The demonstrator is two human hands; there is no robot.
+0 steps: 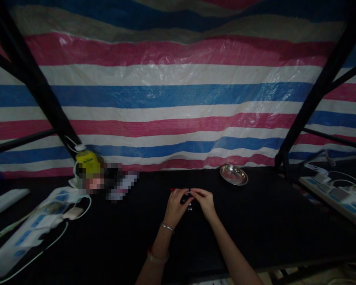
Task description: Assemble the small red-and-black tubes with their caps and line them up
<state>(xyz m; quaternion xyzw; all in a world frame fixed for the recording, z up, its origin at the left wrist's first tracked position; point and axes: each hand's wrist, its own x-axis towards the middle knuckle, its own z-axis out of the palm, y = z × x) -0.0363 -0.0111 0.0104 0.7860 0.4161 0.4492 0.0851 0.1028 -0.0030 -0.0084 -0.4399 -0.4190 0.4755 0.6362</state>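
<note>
My left hand (177, 204) and my right hand (205, 201) meet over the black tabletop, fingertips pinched close together. Between them is a small dark and shiny piece (189, 192), too small to name, and both hands are closed on it. A little red shows beside my left fingers, from a red thing (172, 190) mostly hidden by that hand. Just below the fingertips, between the hands, lie small shiny bits (190, 206) whose kind I cannot make out. My left wrist wears a silver bangle.
A round metal dish (233, 175) stands at the back right. On the left are a white power strip (26, 237) with cables and a yellow bottle (90, 160) among blurred items. Another power strip (335, 194) lies far right. Black frame posts (317, 99) and striped sheeting (178, 95) enclose the table.
</note>
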